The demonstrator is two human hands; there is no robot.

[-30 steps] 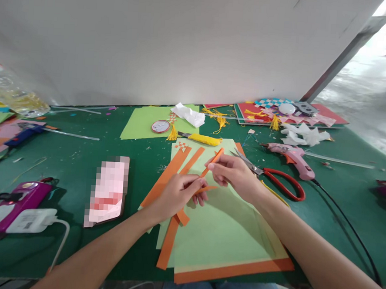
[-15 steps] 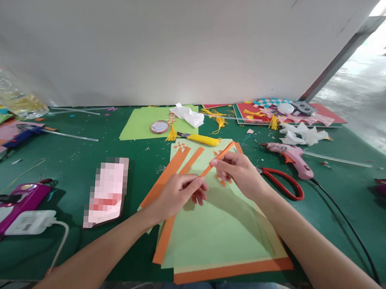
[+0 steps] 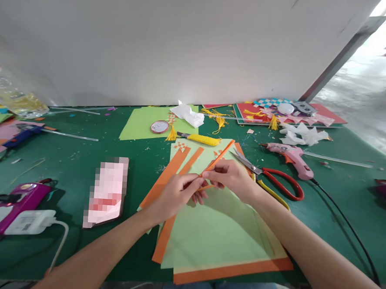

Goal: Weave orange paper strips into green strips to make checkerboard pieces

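Between my two hands is a narrow folded orange paper strip (image 3: 223,154), its long end pointing up and away to the right. My left hand (image 3: 184,187) pinches its near end between thumb and fingers. Close against it, my right hand (image 3: 225,175) also pinches the strip. Under both hands lie light green paper sheets (image 3: 220,233) with orange paper along the edges. Loose orange strips (image 3: 170,173) lie to the left on the sheets. Scissors with red handles (image 3: 280,178) rest by my right hand. A yellow box cutter (image 3: 203,139) lies beyond the strip.
A pink glue gun (image 3: 292,159) with a black cord lies on the right. The phone (image 3: 108,191) and a purple power strip (image 3: 22,208) are on the left. Crumpled tissue (image 3: 188,116), yellow tassels (image 3: 218,120) and a round tin (image 3: 159,126) sit near the wall.
My right hand has slid down the orange strip toward my left hand, so the fingers now meet. More of the scissors shows. My left hand has hardly moved.
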